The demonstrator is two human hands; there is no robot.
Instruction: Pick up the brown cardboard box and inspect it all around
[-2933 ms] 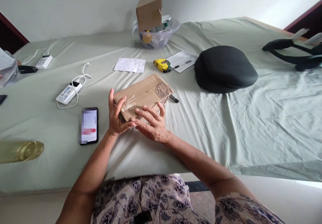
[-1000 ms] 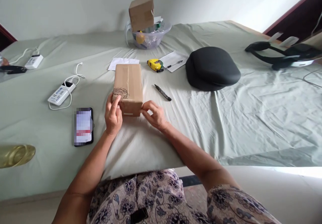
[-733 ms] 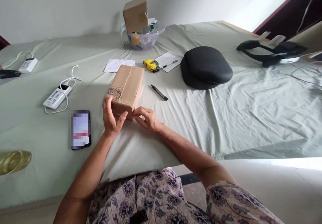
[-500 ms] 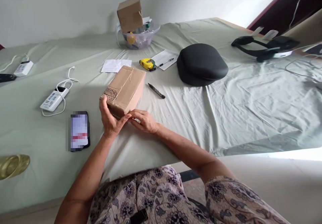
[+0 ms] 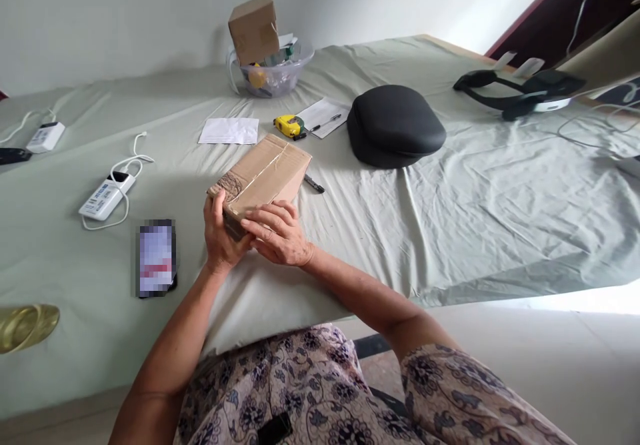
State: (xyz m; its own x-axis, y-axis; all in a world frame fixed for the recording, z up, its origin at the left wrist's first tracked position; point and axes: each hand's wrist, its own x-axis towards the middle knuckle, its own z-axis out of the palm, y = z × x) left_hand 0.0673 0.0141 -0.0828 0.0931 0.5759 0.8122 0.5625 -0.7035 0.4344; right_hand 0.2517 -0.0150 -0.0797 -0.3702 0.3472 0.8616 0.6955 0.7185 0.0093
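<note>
A flat brown cardboard box (image 5: 267,173), taped along its top with a dark scribble at its near left corner, lies at an angle on the green sheet in front of me. My left hand (image 5: 219,231) grips the box's near left corner, thumb on top. My right hand (image 5: 279,232) lies over the near end, fingers curled on its top face. A black pen (image 5: 315,183) pokes out from behind the box's right side.
A phone (image 5: 156,257) lies left of my hands, a white power bank with cable (image 5: 106,195) beyond it. Farther back are a white paper (image 5: 229,131), a yellow tape measure (image 5: 287,125), a black cushion (image 5: 394,125), and a bowl holding a cardboard box (image 5: 267,75).
The box has turned clockwise, its far end swinging right over the pen. My right hand moved from pinching the near corner to resting on top of the box.
</note>
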